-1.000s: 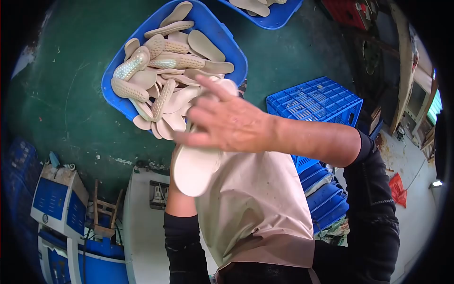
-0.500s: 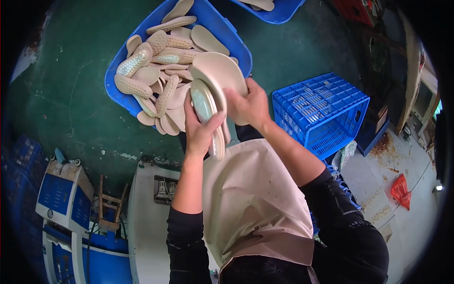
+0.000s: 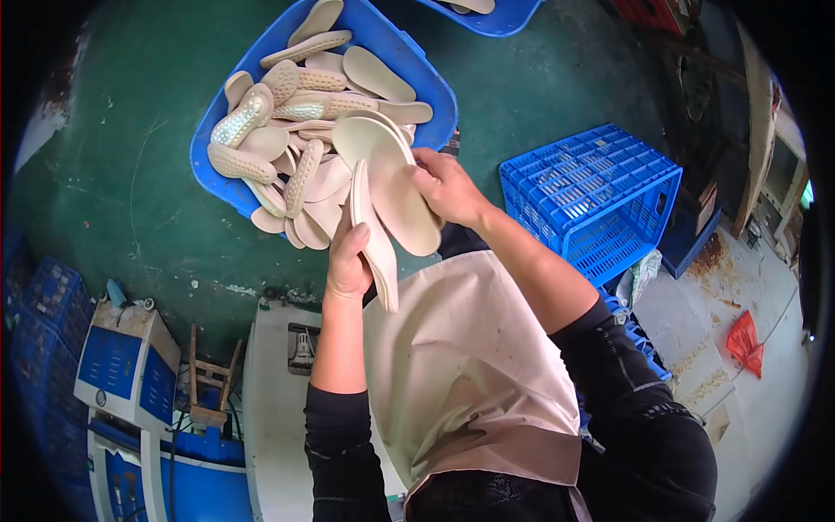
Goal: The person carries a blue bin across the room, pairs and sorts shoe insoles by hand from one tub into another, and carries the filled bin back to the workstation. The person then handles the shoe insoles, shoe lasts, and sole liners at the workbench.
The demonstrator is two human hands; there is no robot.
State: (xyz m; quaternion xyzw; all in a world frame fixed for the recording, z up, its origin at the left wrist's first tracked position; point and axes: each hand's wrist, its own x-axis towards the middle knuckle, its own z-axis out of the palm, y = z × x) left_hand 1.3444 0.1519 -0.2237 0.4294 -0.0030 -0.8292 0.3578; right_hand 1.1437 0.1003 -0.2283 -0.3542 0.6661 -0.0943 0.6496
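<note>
Holds one pale insole (image 3: 377, 252) edge-on, clamped in the left grip (image 3: 348, 265) near mid-view. Has the right grip (image 3: 450, 187) closed on a second insole (image 3: 402, 196), turned face-on, just beside the first toward 1 o'clock. Faces a blue tub (image 3: 433, 91) heaped with loose insoles (image 3: 329, 180) at 11 o'clock, with a blue crate (image 3: 578, 196) at 2 o'clock

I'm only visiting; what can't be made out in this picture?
All in the head view:
- Left grip: most fingers, hidden behind the insole layers, which are pressed too tightly to count.
- Blue basin: its floor, hidden by heaped insoles; its far end, cut off by the top edge.
- Second basin: mostly cut off there too.
- Red item: too small to identify.
</note>
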